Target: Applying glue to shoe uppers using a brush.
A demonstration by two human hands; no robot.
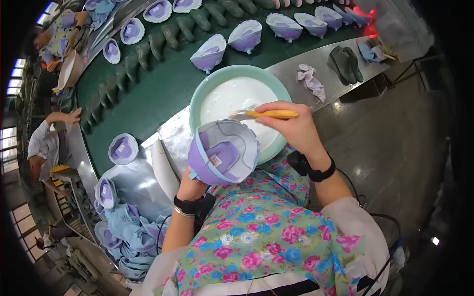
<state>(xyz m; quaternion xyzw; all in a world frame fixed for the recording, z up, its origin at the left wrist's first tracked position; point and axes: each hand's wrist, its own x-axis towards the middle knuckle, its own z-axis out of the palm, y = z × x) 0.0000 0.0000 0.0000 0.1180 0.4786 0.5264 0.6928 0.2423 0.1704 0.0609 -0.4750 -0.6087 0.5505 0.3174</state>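
My left hand [191,188] holds a purple shoe upper [229,157] from beneath, its opening turned up and its pale lining showing. Most of those fingers are hidden under the upper. A brush [274,114] with a yellow-orange handle is pinched in my right hand [295,127]. Its bristles are at the upper's far rim; whether they touch it I cannot tell. Behind and partly under both stands a mint-green basin [282,85] holding white liquid [237,93].
Several more uppers [245,37] and dark shoe lasts [185,27] line a green conveyor belt [163,81]. A heap of uppers [131,229] lies left. A crumpled cloth [311,83] and two dark lasts [345,64] rest right on the metal ledge. Other people [44,140] work at far left.
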